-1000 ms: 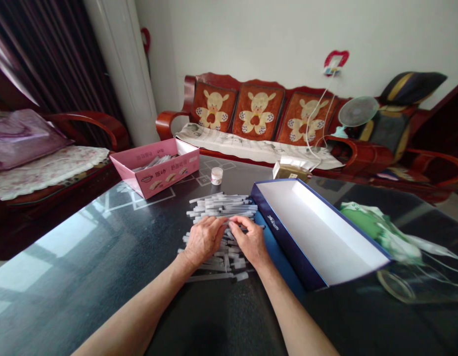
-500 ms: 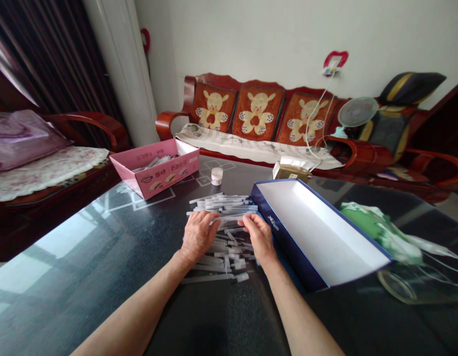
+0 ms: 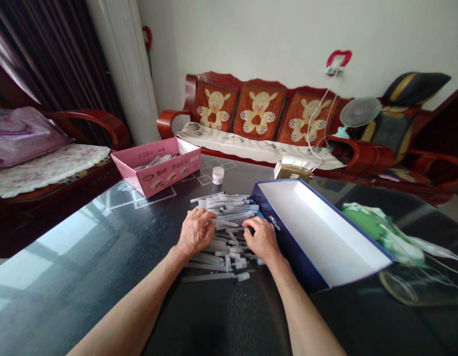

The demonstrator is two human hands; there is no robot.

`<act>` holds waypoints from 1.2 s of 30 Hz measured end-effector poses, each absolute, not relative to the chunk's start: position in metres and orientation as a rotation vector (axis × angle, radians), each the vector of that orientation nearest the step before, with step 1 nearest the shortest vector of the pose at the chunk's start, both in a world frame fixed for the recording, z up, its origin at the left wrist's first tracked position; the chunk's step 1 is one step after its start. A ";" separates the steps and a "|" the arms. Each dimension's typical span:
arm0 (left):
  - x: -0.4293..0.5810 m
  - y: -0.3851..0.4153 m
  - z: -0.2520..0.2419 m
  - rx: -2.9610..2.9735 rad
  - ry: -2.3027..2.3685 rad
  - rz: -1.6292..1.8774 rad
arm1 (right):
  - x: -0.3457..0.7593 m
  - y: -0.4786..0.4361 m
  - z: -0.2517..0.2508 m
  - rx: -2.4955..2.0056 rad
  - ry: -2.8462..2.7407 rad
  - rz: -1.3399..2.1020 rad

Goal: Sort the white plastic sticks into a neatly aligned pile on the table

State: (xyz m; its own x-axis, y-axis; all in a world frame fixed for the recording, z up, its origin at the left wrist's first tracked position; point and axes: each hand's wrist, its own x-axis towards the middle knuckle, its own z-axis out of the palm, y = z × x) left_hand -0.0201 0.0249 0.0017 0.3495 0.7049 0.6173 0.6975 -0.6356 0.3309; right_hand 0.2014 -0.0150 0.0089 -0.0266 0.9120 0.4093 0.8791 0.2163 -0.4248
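Translucent whitish plastic pen tubes [image 3: 232,216], some with dark ends, lie in a loose pile on the glossy black table [image 3: 103,257], directly ahead of the wearer.

Head view, hands: left hand [image 3: 196,231] is palm down over the pile's left edge. Its thumb and forefinger are slightly apart, a tube end just beside them. Palm side is hidden; can't tell if it grips anything. Right hand [image 3: 262,240] is at the pile's right edge. Forefinger and thumb curl toward each other, narrow gap; can't tell if a tube end is pinched. Hands are apart, tubes between them. Most tubes run roughly crosswise; nearer ones are more jumbled, with short pale pieces among them.

Head view, around: long dark-blue cardboard box with white interior [image 3: 294,242] sits just right of the right hand, tilted. Pink printed cardboard box [image 3: 173,173] stands far left, more pale tubes inside. Small white round tub [image 3: 217,175] is behind the pile. Gold tissue box [image 3: 294,171] is behind the blue one. Crumpled green-and-white plastic bag [image 3: 373,222] lies at right. Beyond the table: red-brown wooden sofa [image 3: 169,123], three orange-brown bear cushions [image 3: 260,111], pale round fan [image 3: 360,111].
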 end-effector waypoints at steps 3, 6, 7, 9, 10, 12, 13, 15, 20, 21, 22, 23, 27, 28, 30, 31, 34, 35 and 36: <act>-0.021 0.024 0.002 2.601 1.398 1.069 | 0.202 -0.016 0.006 -1.726 -1.944 0.050; -0.020 0.022 0.005 2.621 1.380 1.003 | 0.203 -0.015 0.005 -1.720 -1.988 0.070; -0.019 0.020 0.007 2.626 1.367 1.013 | 0.204 -0.015 0.005 -1.712 -1.995 0.073; -0.017 0.018 0.010 2.635 1.363 1.061 | 0.204 -0.015 0.005 -1.700 -1.988 0.073; -0.017 0.017 0.011 2.641 1.384 1.079 | 0.203 -0.015 0.005 -1.693 -1.980 0.072; -0.015 0.016 0.013 2.663 1.459 1.068 | 0.201 -0.015 0.006 -1.666 -1.985 0.073; -0.014 0.015 0.014 2.679 1.494 1.040 | 0.200 -0.015 0.006 -1.645 -2.002 0.075; -0.013 0.016 0.014 2.729 1.511 0.961 | 0.197 -0.015 0.006 -1.600 -2.039 0.074; -0.013 0.018 0.011 2.829 1.416 0.788 | 0.191 -0.015 0.003 -1.525 -2.055 0.062; -0.013 0.018 0.010 2.835 1.417 0.775 | 0.190 -0.015 0.003 -1.516 -2.052 0.065; -0.013 0.018 0.010 2.840 1.420 0.767 | 0.190 -0.014 0.002 -1.509 -2.049 0.068; -0.012 0.018 0.010 2.845 1.426 0.760 | 0.189 -0.014 0.001 -1.506 -2.045 0.069; -0.010 0.017 0.011 2.845 1.469 0.745 | 0.188 -0.014 0.000 -1.506 -2.013 0.066; -0.010 0.017 0.011 2.842 1.480 0.751 | 0.188 -0.014 0.000 -1.503 -2.002 0.067; -0.010 0.017 0.011 2.831 1.487 0.800 | 0.189 -0.014 0.000 -1.483 -1.972 0.064; -0.011 0.016 0.010 2.820 1.483 0.850 | 0.189 -0.014 0.001 -1.465 -1.956 0.058; -0.012 0.016 0.009 2.764 1.455 1.078 | 0.190 -0.015 0.004 -1.399 -1.919 0.016; -0.012 0.015 0.009 2.749 1.440 1.147 | 0.190 -0.015 0.005 -1.380 -1.914 -0.001; -0.012 0.014 0.009 2.743 1.424 1.200 | 0.190 -0.015 0.006 -1.364 -1.912 -0.017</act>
